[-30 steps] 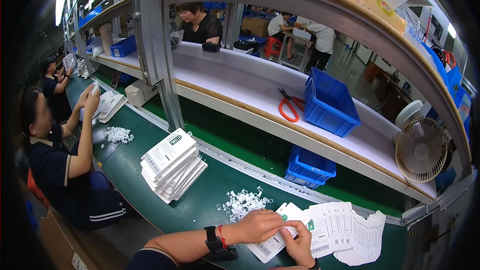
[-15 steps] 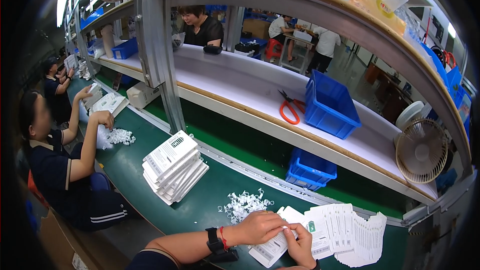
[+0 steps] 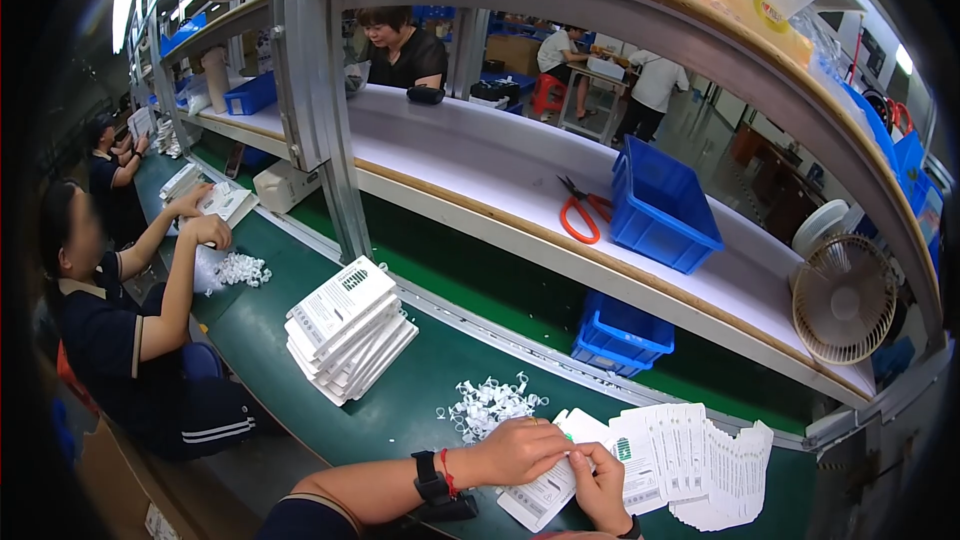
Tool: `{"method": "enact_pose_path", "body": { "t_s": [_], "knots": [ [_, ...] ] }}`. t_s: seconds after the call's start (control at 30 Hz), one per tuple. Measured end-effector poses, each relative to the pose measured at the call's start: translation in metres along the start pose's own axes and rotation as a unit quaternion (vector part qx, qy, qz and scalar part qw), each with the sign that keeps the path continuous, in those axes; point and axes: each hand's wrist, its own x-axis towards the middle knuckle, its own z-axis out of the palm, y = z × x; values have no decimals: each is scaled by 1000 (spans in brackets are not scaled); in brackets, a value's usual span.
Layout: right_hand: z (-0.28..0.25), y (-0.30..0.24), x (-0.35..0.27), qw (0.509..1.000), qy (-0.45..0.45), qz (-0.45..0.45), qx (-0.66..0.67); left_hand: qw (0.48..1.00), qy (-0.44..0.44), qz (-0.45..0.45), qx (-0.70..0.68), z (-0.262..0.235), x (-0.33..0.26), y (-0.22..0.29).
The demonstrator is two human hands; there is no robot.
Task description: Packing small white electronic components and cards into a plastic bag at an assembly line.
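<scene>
My left hand and my right hand meet fingertip to fingertip, both closed in a pinch. What sits between the fingers is too small and covered to name. Beneath them lies a flat white printed packet, partly hidden by my hands. Just beyond my left hand is a loose pile of small white plastic ring-shaped pieces. To the right, several flat white printed packets lie overlapped in a fanned row on the green table.
A stack of white packets stands left of the pile. Behind runs a shelf with orange-handled scissors, a blue bin and a fan. Another blue bin sits below. At left, a co-worker handles packets and small white pieces.
My hands stay almost in place, fingertips still together over the packet. The co-worker's farther hand has come down onto the packets at the left.
</scene>
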Motion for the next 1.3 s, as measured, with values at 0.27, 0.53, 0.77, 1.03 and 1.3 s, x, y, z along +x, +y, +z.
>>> {"method": "enact_pose_path", "body": {
  "t_s": [0.27,0.53,0.77,1.03,1.3],
  "knots": [
    [1,-3,2,999,23,-39,-2,1000,-7,0,-4,-2,3,4],
    [3,-2,-1,999,13,8,47,1000,-11,-9,4,-3,2,5],
    [2,7,-1,999,8,8,39,1000,-16,-13,5,-3,2,4],
    [3,2,0,999,-11,10,28,1000,-12,-13,-10,-2,1,3],
    [0,-4,-1,1000,-9,23,-4,1000,-9,-15,-11,-2,2,6]
  ]
}}
